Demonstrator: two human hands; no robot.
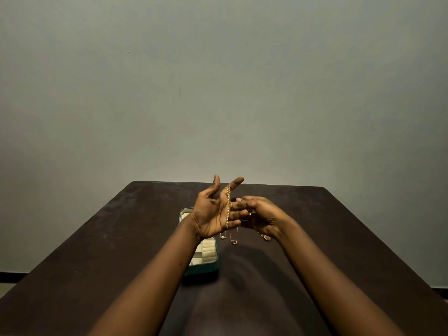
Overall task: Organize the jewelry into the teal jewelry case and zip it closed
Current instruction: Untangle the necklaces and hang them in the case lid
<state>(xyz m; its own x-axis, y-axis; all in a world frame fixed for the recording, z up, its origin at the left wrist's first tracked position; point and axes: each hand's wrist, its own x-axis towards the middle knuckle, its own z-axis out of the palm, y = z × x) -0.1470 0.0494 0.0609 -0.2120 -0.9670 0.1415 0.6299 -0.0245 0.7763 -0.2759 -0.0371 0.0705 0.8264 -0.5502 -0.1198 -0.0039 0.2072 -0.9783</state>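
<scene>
At centre frame the left hand (212, 213) lies spread open, a gold chain (228, 207) draped over its fingers; the right hand (263, 218) curls against them, its hold unclear.

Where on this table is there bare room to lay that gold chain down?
The table is bare left of the teal case and right of the oval pendant. It is crowded between case and pendant, where a pearl piece and thin necklace lie.

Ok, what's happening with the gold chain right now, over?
Left hand open, palm up, gold chain draped across its fingers. Right hand curled at them, grip unclear. Teal jewelry case open beneath left forearm.
</scene>
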